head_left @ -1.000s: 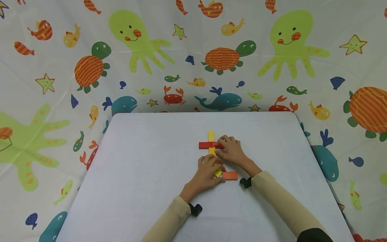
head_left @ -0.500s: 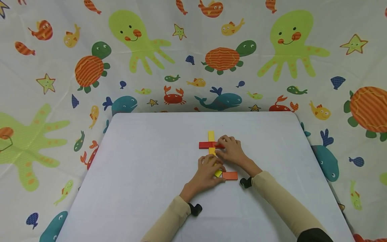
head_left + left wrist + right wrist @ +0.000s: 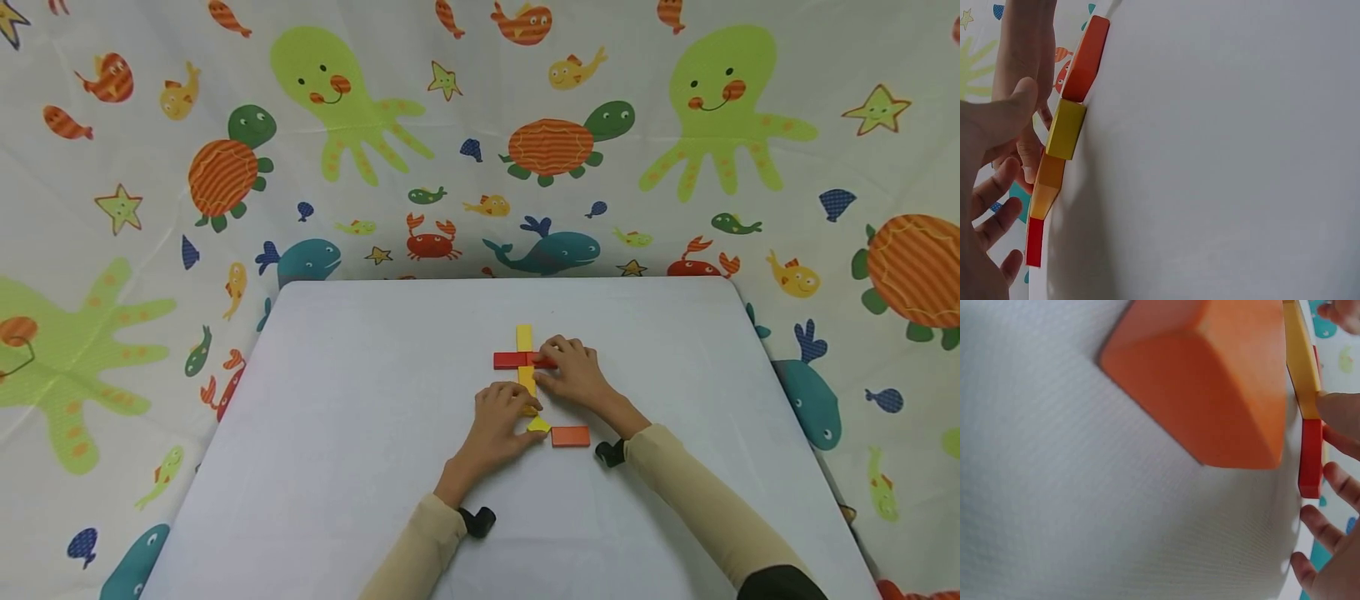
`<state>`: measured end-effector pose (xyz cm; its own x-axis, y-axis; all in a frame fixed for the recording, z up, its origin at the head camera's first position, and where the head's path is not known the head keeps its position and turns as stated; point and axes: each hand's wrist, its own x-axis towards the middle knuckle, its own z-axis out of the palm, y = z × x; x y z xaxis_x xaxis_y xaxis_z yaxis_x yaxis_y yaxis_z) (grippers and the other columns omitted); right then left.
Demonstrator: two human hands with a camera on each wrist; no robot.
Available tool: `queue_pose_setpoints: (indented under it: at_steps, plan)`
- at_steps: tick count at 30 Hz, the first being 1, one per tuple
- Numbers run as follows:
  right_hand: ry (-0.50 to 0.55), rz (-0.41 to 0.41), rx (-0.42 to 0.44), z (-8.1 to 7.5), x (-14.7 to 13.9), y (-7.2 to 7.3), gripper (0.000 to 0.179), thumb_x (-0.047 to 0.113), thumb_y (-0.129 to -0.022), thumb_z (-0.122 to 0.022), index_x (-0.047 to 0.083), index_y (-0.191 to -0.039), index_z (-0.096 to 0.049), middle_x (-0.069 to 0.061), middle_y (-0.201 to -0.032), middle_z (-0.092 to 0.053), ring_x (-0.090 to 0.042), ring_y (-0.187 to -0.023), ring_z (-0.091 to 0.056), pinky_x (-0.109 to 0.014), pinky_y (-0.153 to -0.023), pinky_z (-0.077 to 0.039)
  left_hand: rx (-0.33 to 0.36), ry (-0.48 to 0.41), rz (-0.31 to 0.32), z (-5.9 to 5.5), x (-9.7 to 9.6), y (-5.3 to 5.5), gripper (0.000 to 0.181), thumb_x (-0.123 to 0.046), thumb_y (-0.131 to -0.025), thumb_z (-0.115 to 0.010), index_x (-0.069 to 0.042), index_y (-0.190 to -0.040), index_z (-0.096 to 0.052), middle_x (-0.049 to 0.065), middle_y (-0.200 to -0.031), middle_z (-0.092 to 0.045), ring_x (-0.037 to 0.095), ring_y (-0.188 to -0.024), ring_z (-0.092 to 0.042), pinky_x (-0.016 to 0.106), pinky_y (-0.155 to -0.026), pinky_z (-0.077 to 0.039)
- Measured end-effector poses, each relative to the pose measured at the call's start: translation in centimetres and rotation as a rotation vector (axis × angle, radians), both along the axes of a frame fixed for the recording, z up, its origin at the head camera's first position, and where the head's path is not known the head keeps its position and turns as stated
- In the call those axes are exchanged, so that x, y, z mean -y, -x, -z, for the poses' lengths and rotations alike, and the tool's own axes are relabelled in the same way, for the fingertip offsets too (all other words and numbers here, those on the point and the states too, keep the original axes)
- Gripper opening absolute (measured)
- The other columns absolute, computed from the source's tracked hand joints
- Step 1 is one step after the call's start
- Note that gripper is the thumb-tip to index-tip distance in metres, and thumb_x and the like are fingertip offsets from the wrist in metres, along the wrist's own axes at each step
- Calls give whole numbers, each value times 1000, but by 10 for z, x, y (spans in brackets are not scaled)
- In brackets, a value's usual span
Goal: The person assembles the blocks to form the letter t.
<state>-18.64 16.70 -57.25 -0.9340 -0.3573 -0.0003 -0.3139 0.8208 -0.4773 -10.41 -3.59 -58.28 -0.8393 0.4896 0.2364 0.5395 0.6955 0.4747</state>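
On the table, toy blocks form a cross: a yellow block [image 3: 524, 337] at the far end, a red block [image 3: 509, 361] to the left, another red block [image 3: 1034, 242] to the right and an orange-yellow block [image 3: 527, 380] below. My right hand [image 3: 573, 369] rests over the right-hand red block, its thumb touching the orange-yellow one. My left hand [image 3: 497, 419] has its fingers spread around the lower end of the column. Its thumb tip is near a small yellow block [image 3: 538, 425], and its fingertips partly hide another orange-yellow piece [image 3: 530, 411].
An orange rectangular block [image 3: 570, 436] lies right of the small yellow one, corner to corner. The white table [image 3: 360, 375] ends in front of a curtain [image 3: 450, 125] printed with sea animals.
My left hand has drawn back to the left off the small yellow block, which now shows, turned slightly. My right hand stays in place.
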Motion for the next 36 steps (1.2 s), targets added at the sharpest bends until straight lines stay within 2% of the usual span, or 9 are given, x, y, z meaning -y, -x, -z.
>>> queue_pose_setpoints:
  at_steps: [5,9,16,21,27,36]
  plan:
    - [-2,-2,-9,0,-1,0,31,37,-95,-75,21,-121,-70,-9,-136,-58,-39,-132,-48,-70,-110,-35,-10,-19,-64,2,3,-9,38,-41,-84,-87,-23,-111,-68,-5,-111,-62,16,-107,-58,46,-98,-42]
    - [0,-3,-11,0,0,0,30,37,-95,-75,22,-121,-70,-8,-136,-58,-39,-131,-48,-69,-110,-36,-3,-30,-116,2,4,-16,36,-40,-84,-87,-23,-111,-70,-7,-106,-64,11,-99,-63,38,-90,-46]
    - [-4,3,-3,1,-1,-1,30,37,-95,-75,22,-120,-69,-8,-137,-58,-39,-131,-48,-69,-110,-35,-35,1,-135,1,5,-24,31,-40,-85,-86,-24,-108,-72,-9,-104,-71,11,-92,-65,34,-82,-49]
    - [-8,-3,-11,0,0,0,31,38,-95,-75,21,-120,-69,-9,-137,-58,-40,-131,-48,-69,-110,-36,-73,28,-128,1,4,-27,30,-40,-85,-87,-25,-105,-72,-10,-104,-72,14,-92,-65,36,-82,-51]
    - [-7,-4,-3,0,1,2,31,39,-95,-75,21,-120,-69,-9,-137,-59,-40,-131,-48,-70,-111,-35,-90,87,-157,5,-1,-27,33,-44,-84,-87,-25,-106,-71,-9,-102,-72,14,-91,-63,38,-85,-51]
    - [-16,9,-6,2,-1,2,32,38,-95,-76,22,-121,-69,-9,-137,-59,-40,-132,-48,-70,-111,-36,-101,95,-174,5,-8,-29,33,-44,-84,-87,-24,-103,-70,-8,-100,-72,16,-91,-62,41,-88,-51]
